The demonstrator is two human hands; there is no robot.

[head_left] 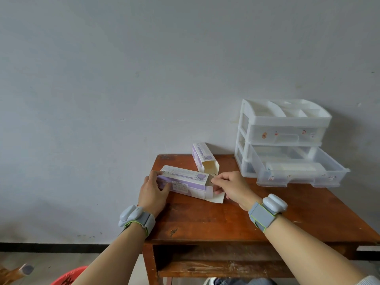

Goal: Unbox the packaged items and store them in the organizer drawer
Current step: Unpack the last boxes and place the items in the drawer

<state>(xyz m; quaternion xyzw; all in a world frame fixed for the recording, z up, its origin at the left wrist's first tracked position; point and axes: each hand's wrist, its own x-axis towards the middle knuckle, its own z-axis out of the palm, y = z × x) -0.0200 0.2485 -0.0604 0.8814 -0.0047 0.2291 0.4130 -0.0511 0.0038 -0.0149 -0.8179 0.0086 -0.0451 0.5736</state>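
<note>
Pale wall, worn brown wooden table (226, 219). Purple-and-white cardboard carton (185, 181) flat near back-left corner; left hand (153, 192) curled round closed end, right hand (232, 189) pinching open-end flap. Likely light, crushable: grip by edges. Clear plastic organizer drawer (298, 181) open, back-right corner.

The right hand (228, 188) covers the open end of the box (185, 182), whose print is too small to read. At lower left, a red object (70, 277) is cut off by the bottom edge.
</note>
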